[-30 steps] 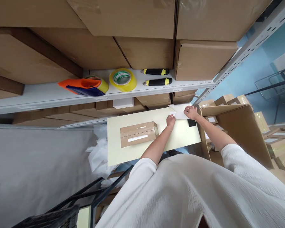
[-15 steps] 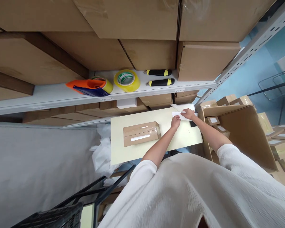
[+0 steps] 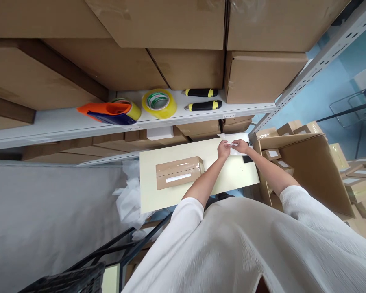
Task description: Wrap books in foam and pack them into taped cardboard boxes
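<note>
At the far right end of a pale yellow board (image 3: 149, 195), my left hand (image 3: 223, 149) and my right hand (image 3: 240, 146) are almost touching. Their fingers are pinched on a small white paper piece (image 3: 231, 145) between them. More white paper (image 3: 236, 152) lies under and beside the hands. A small black object (image 3: 247, 159) rests by my right wrist. To the left on the board lies a taped brown box (image 3: 179, 172) with a white strip on its top.
A shelf (image 3: 183, 118) ahead holds large cartons, a tape dispenser (image 3: 110, 112), a yellow tape roll (image 3: 159, 103) and two cutters (image 3: 203, 105). On the right stands an open carton (image 3: 311, 171) with small boxes. White wrapping (image 3: 129, 197) hangs at the left.
My left hand has moved up slightly, and the two hands have come closer together around the white paper. The view has shifted slightly.
</note>
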A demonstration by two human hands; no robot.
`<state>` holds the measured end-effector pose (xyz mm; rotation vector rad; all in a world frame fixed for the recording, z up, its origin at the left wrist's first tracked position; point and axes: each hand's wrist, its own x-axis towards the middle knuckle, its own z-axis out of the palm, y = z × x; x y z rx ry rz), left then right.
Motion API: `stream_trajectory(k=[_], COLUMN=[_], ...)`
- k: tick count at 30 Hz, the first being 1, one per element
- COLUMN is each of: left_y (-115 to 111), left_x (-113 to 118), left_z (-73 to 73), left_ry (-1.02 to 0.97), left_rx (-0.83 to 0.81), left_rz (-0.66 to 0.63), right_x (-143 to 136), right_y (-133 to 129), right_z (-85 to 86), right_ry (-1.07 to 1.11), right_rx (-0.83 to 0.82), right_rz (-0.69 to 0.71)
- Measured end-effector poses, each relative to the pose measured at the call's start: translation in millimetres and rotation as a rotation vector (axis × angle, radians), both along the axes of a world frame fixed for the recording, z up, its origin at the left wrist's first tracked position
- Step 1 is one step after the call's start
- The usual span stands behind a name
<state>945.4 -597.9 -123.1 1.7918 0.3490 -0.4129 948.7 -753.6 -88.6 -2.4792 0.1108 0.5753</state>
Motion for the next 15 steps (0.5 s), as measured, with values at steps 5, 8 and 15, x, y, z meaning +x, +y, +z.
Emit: stream_trajectory(k=[5, 8, 15], left_y=[0.7, -0.1, -0.4], left_x=[1.1, 1.3, 1.8], left_z=[1.0, -1.0, -3.8], left_ry=[0.019, 0.009, 0.027], left_rx=[0.025, 0.021, 0.02], left_rz=[0.007, 0.027, 0.037], right_x=[2.2, 2.7, 2.1], right_y=[-0.2, -0.6, -1.4], right_z=[-2.1, -3.6, -4.5], right_ry=[-0.046, -0.052, -0.04], right_rx=[0.061, 0.072, 0.053], right_rz=[-0.01, -0.006, 0.003])
